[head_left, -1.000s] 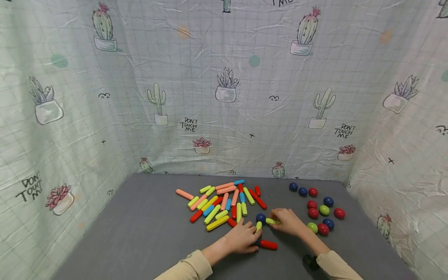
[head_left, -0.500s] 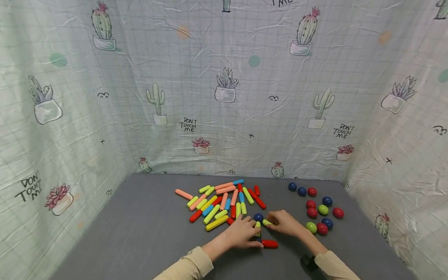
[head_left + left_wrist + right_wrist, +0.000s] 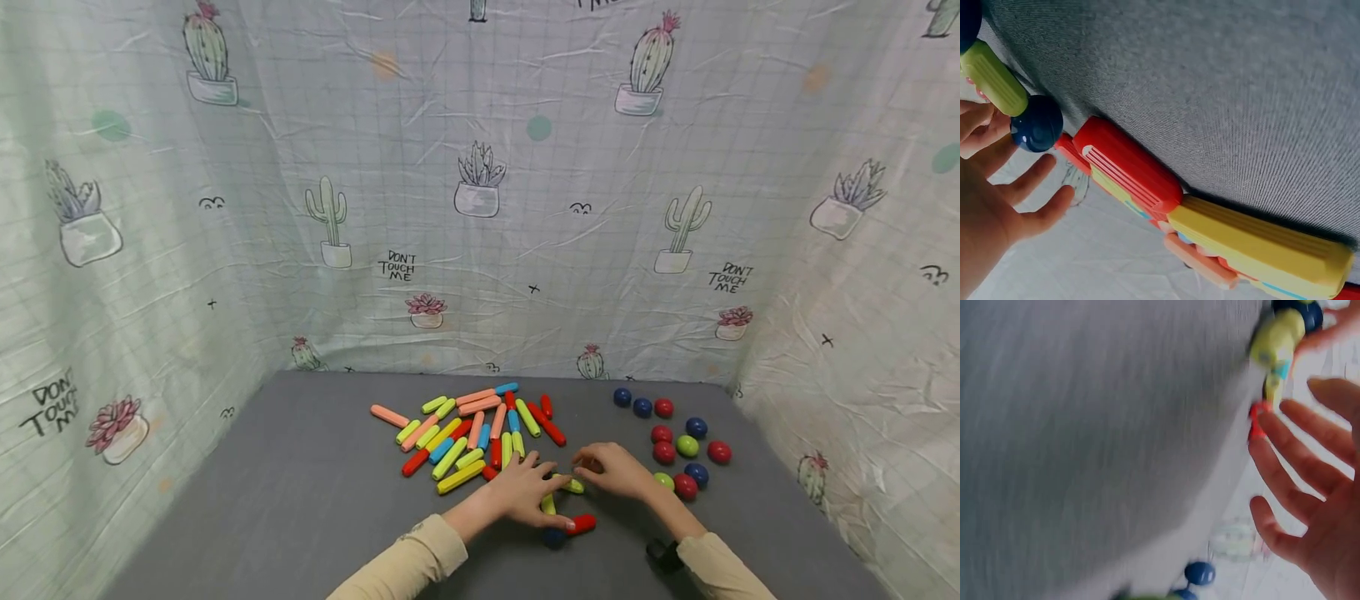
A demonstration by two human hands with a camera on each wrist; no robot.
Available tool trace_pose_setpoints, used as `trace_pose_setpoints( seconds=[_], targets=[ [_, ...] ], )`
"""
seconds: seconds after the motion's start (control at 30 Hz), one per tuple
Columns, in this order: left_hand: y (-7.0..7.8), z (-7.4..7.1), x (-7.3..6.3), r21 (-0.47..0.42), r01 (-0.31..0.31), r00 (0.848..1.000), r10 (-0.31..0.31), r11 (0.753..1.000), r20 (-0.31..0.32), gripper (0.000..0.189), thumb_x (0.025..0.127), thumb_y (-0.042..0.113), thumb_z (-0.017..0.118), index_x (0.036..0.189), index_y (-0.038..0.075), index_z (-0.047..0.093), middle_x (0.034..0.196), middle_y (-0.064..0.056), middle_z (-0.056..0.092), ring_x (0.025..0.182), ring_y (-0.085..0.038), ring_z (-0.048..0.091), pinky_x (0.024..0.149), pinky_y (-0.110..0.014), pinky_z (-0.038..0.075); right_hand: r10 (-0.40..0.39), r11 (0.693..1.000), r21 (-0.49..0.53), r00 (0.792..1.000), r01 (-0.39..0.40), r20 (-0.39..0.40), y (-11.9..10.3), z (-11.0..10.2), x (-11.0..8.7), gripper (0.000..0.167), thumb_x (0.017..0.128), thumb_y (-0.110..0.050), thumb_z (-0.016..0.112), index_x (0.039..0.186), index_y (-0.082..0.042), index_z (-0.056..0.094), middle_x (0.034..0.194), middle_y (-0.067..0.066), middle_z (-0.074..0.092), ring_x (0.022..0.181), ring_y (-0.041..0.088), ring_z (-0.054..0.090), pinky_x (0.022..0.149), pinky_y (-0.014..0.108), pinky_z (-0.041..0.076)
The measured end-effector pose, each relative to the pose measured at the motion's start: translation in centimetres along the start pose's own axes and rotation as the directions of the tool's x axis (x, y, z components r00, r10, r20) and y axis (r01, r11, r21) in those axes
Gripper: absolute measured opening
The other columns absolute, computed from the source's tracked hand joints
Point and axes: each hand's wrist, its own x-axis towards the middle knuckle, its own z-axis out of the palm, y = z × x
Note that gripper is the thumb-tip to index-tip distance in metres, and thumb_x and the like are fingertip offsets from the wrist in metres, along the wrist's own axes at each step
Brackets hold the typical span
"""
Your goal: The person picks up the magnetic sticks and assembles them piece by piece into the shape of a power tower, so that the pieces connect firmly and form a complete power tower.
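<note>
My left hand [image 3: 525, 492] spans a joined toy piece of blue balls and sticks, its thumb by the red stick [image 3: 582, 524] and its forefinger over the far end. A lime stick [image 3: 548, 504] runs under the hand to the near blue ball [image 3: 554, 538]; the far ball is hidden in the head view. A second lime stick [image 3: 574, 486] sticks out towards the right. In the left wrist view, the fingers lie behind a blue ball [image 3: 1036, 124] and a lime stick [image 3: 994, 78]. My right hand [image 3: 615, 471], fingers loosely bent and holding nothing, hovers just right of the piece.
Many loose sticks in lime, salmon, red, blue and yellow, including a yellow stick [image 3: 461, 477], lie left of and beyond my hands. To the right are several balls, among them a red ball [image 3: 719, 452]. A patterned cloth [image 3: 480, 275] hangs around the grey table [image 3: 300, 500].
My right hand has let go of the second lime stick, which is now against the piece. The left hand has spread, and the near ball and red stick have turned slightly.
</note>
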Motion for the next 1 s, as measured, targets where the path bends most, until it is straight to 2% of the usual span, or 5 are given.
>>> trace_pose_setpoints(
  seconds=[0.1, 0.2, 0.4, 0.7, 1.0],
  targets=[
    [0.1, -0.1, -0.2, 0.018, 0.004, 0.999, -0.005, 1.000, 0.043, 0.070, 0.078, 0.072, 0.036, 0.136, 0.034, 0.034, 0.137, -0.001, 0.040, 0.122, -0.027, 0.038, 0.096, -0.051, 0.033, 0.042, 0.992, -0.114, 0.994, -0.054, -0.105, 1.2, -0.9, -0.7, 0.014, 0.082, -0.018, 0.061, 0.093, -0.010, 0.066, 0.081, -0.004, 0.063, 0.068, 0.006, 0.058, 0.057, 0.020, 0.044],
    [0.1, -0.2, -0.6, 0.047, -0.015, 0.998, 0.012, 0.999, 0.054, 0.071, 0.075, 0.073, 0.039, 0.135, 0.037, 0.034, 0.137, -0.002, 0.039, 0.122, -0.027, 0.037, 0.096, -0.051, 0.033, 0.048, 0.962, -0.253, 0.979, -0.099, -0.199, 2.9, -1.9, -1.4, 0.011, 0.078, -0.014, 0.065, 0.088, -0.011, 0.066, 0.078, -0.003, 0.062, 0.068, 0.011, 0.058, 0.057, 0.025, 0.043],
    [0.1, -0.2, -1.4, 0.094, -0.082, 0.996, 0.079, 0.992, 0.031, 0.068, 0.075, 0.072, 0.040, 0.134, 0.040, 0.034, 0.138, -0.005, 0.037, 0.122, -0.027, 0.037, 0.097, -0.053, 0.032, 0.062, 0.895, -0.409, 0.957, -0.178, -0.282, 6.7, -4.1, -2.1, 0.008, 0.075, -0.010, 0.067, 0.083, -0.010, 0.065, 0.075, 0.001, 0.059, 0.070, 0.019, 0.054, 0.058, 0.036, 0.037],
    [0.4, -0.1, -1.7, 0.190, -0.184, 0.982, 0.188, 0.964, -0.002, 0.057, 0.082, 0.066, 0.036, 0.134, 0.043, 0.033, 0.137, -0.007, 0.038, 0.121, -0.029, 0.038, 0.096, -0.052, 0.033, 0.100, 0.853, -0.470, 0.954, -0.228, -0.283, 10.9, -5.2, -0.5, 0.023, 0.077, -0.015, 0.066, 0.096, -0.002, 0.063, 0.091, 0.015, 0.061, 0.085, 0.034, 0.055, 0.067, 0.050, 0.042],
    [1.0, 0.1, -1.5, 0.175, -0.240, 0.971, 0.239, 0.955, 0.025, 0.053, 0.088, 0.059, 0.032, 0.138, 0.044, 0.021, 0.140, -0.012, 0.034, 0.125, -0.033, 0.036, 0.097, -0.050, 0.034, 0.287, 0.834, -0.427, 0.935, -0.350, -0.206, 11.7, -4.9, 0.3, 0.034, 0.084, -0.018, 0.058, 0.114, -0.001, 0.054, 0.111, 0.022, 0.056, 0.102, 0.041, 0.047, 0.075, 0.058, 0.037]
  ],
)
